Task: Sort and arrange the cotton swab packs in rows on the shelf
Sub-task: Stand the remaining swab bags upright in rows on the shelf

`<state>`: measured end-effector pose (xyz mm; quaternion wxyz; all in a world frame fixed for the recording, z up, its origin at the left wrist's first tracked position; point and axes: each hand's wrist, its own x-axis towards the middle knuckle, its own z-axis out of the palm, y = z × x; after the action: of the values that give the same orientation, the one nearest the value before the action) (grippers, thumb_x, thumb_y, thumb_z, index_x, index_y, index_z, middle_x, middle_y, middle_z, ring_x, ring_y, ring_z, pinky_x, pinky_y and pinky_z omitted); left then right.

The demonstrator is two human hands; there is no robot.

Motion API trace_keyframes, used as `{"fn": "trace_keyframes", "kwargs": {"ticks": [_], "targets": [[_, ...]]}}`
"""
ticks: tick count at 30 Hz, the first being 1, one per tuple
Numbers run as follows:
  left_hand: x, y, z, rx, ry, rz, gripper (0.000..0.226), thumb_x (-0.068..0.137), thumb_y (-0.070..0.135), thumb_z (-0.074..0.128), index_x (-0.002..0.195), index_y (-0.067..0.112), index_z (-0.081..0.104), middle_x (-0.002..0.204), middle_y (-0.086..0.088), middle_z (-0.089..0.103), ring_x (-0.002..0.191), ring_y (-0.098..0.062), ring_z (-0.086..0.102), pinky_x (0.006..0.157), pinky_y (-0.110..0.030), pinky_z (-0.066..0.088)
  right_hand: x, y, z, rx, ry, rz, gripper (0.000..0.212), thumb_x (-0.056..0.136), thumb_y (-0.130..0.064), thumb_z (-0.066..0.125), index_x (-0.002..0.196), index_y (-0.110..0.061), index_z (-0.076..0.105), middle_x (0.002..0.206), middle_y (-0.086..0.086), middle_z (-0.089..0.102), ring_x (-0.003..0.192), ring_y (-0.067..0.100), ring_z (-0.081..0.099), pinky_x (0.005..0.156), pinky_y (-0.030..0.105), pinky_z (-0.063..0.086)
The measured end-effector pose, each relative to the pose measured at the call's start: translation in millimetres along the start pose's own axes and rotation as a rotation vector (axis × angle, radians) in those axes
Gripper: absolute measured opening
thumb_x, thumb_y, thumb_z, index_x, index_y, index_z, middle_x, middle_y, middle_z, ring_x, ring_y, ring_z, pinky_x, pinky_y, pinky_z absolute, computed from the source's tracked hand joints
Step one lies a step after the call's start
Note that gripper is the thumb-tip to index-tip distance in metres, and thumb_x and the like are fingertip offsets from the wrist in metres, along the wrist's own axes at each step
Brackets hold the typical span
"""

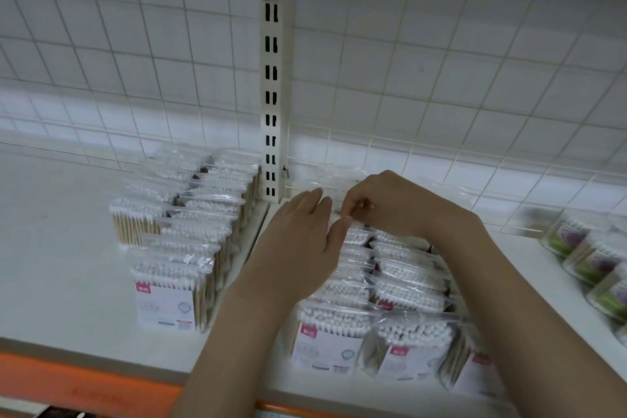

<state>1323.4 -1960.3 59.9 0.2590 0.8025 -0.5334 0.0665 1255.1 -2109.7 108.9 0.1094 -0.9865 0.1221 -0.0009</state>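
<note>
Cotton swab packs (369, 285) standing upright in rows on the white shelf (61, 248), right of the slotted upright post (271, 102), with a second block of packs (183, 224) in rows just left of that post. Over the back of the right-hand rows, left hand (302, 241) laid flat with fingers straight against the bag tops, gripping nothing; right hand (390, 200) curled, fingertips pinching the clear plastic top of a rear pack. Farther right, round tubs with purple and green labels (590, 254) beside the wire grid back panel (441, 54).
</note>
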Motion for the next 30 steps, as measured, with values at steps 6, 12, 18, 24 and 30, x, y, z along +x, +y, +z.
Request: {"fn": "trace_keyframes", "kwargs": {"ticks": [6,12,18,24,30], "targets": [[-2,-3,8,0.010,-0.082,-0.026,0.047,0.099,0.040,0.027,0.120,0.008,0.054,0.121,-0.003,0.054,0.109,-0.017,0.050,0.098,-0.027,0.034,7,10,-2,-0.096,0.117,0.056,0.026,0.093,-0.016,0.049,0.117,-0.020,0.060,0.114,-0.002,0.058,0.094,0.011,0.049,0.088,0.028,0.043],[1,-4,9,0.054,-0.032,-0.049,0.044,0.098,0.041,0.027,0.115,0.015,0.058,0.124,0.001,0.050,0.114,-0.015,0.044,0.096,-0.025,0.032,14,8,4,-0.127,0.009,0.022,0.028,0.094,-0.013,0.044,0.115,-0.021,0.060,0.119,-0.003,0.059,0.106,0.014,0.051,0.092,0.030,0.042],[10,-8,7,0.043,-0.076,-0.044,0.058,0.096,0.048,0.028,0.144,0.015,0.028,0.156,-0.003,0.009,0.142,-0.014,0.003,0.113,-0.027,0.001,14,11,-1,-0.098,-0.020,0.006,0.033,0.091,-0.008,0.045,0.108,-0.026,0.067,0.109,-0.007,0.061,0.104,0.012,0.052,0.092,0.026,0.040],[12,-9,7,0.055,-0.140,-0.033,0.054,0.097,0.047,0.027,0.131,0.008,0.043,0.145,-0.007,0.036,0.135,-0.018,0.026,0.109,-0.024,0.013,16,14,-9,-0.049,-0.031,0.038,0.033,0.089,-0.006,0.045,0.098,-0.026,0.069,0.107,-0.006,0.062,0.094,0.011,0.057,0.090,0.030,0.046],[10,-8,7,0.061,-0.107,-0.025,0.050,0.097,0.048,0.029,0.121,0.009,0.050,0.132,-0.002,0.046,0.116,-0.019,0.046,0.091,-0.020,0.027,19,23,-9,-0.091,0.104,0.070,0.024,0.092,-0.013,0.044,0.106,-0.020,0.062,0.107,-0.005,0.062,0.086,0.009,0.048,0.080,0.026,0.043]]}}
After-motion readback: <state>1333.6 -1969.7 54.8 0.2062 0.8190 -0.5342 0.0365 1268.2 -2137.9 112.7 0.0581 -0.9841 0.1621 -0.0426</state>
